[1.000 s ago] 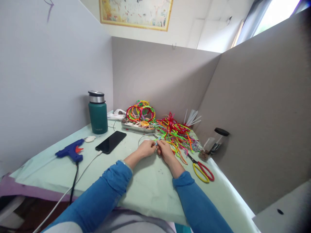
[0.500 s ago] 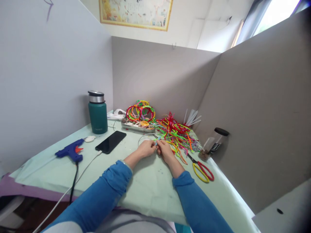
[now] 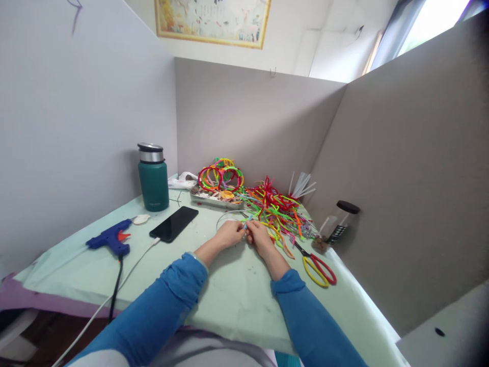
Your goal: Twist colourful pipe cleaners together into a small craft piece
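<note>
My left hand (image 3: 229,234) and my right hand (image 3: 260,237) meet above the middle of the table, fingertips pinched close together. Between them shows a short bit of light blue pipe cleaner (image 3: 249,218), mostly hidden by the fingers. A thin, pale curved band (image 3: 221,217) like a headband arcs out behind my left hand, and its end runs to the pinched fingers. Just beyond my right hand lies a heap of colourful pipe cleaners (image 3: 277,206). Scissors (image 3: 320,270) with one red and one yellow handle rest to the right of my right wrist.
On the left are a blue glue gun (image 3: 110,238), a black phone (image 3: 174,224) on a white cable and a green bottle (image 3: 153,184). At the back, a metal tray (image 3: 216,203) holds small pieces near colourful hoops (image 3: 220,178). A clear jar (image 3: 338,227) stands right, by grey partitions.
</note>
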Action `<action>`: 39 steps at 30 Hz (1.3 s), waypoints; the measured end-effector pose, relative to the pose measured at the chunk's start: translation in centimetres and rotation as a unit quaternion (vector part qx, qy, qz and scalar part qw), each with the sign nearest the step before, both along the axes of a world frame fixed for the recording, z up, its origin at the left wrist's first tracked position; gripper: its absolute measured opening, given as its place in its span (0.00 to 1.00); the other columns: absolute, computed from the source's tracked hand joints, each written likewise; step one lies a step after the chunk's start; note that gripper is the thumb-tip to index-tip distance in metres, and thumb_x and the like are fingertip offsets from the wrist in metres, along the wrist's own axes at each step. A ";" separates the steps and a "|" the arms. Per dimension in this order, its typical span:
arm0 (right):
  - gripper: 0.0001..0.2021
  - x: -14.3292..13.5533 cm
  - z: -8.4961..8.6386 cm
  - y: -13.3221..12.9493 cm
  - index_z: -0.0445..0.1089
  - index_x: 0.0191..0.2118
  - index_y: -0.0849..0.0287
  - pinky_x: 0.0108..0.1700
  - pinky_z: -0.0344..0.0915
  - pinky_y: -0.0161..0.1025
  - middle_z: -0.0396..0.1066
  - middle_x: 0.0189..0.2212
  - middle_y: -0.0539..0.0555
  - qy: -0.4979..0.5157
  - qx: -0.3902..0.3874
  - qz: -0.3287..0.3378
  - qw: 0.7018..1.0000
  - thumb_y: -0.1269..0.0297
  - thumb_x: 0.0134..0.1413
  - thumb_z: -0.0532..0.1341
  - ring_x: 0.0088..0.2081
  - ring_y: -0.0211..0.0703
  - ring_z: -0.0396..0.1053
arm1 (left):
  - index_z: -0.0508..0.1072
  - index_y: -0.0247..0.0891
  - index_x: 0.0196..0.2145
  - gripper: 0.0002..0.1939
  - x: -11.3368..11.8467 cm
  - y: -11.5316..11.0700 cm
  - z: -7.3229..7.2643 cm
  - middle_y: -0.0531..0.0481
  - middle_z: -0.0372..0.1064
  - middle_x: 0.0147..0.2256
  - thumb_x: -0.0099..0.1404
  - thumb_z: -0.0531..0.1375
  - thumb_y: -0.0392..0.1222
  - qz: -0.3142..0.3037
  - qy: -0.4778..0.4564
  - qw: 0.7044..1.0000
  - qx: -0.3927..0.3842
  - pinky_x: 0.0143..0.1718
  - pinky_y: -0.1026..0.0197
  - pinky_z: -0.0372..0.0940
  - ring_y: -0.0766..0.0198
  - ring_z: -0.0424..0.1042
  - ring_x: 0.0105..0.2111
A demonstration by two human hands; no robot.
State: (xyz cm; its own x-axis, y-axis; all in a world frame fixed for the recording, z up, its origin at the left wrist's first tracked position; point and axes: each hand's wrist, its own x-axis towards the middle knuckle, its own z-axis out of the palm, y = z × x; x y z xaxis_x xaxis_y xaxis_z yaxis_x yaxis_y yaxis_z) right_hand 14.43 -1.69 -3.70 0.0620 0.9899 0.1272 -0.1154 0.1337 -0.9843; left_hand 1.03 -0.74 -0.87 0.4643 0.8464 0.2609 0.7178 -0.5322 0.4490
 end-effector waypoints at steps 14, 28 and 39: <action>0.16 0.0 -0.1 0.2 0.60 0.21 0.59 0.13 0.45 0.29 0.58 0.13 0.43 0.016 0.003 -0.008 1.000 0.52 0.44 0.62 0.11 0.27 0.52 | 0.73 0.35 0.29 0.14 -0.1 -0.2 0.2 0.50 0.70 0.22 0.61 0.50 0.42 -0.001 -0.024 1.000 -0.018 0.27 0.66 0.55 0.66 0.66 0.25; 0.16 0.0 -0.1 0.3 0.60 0.22 0.59 0.13 0.46 0.29 0.59 0.14 0.43 0.037 -0.008 -0.022 0.999 0.52 0.42 0.63 0.11 0.28 0.52 | 0.73 0.36 0.29 0.10 -0.1 0.2 -0.2 0.51 0.70 0.25 0.58 0.54 0.43 0.028 -0.055 0.998 0.023 0.27 0.66 0.55 0.66 0.66 0.26; 0.15 0.0 0.0 0.1 0.59 0.22 0.59 0.14 0.44 0.29 0.59 0.13 0.43 0.019 -0.007 -0.015 1.000 0.53 0.43 0.61 0.11 0.28 0.52 | 0.73 0.35 0.27 0.11 -0.2 0.5 -0.2 0.52 0.70 0.21 0.58 0.53 0.43 0.007 -0.059 0.998 -0.021 0.26 0.66 0.54 0.67 0.65 0.24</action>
State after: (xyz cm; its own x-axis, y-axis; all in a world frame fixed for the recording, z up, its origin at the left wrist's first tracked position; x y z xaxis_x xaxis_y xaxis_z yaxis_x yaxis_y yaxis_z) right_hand 14.46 -1.60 -3.68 0.0957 0.9893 0.1103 -0.1493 0.1238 -0.9810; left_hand 0.86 -0.26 -1.11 0.4215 0.8633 0.2776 0.6655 -0.5024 0.5519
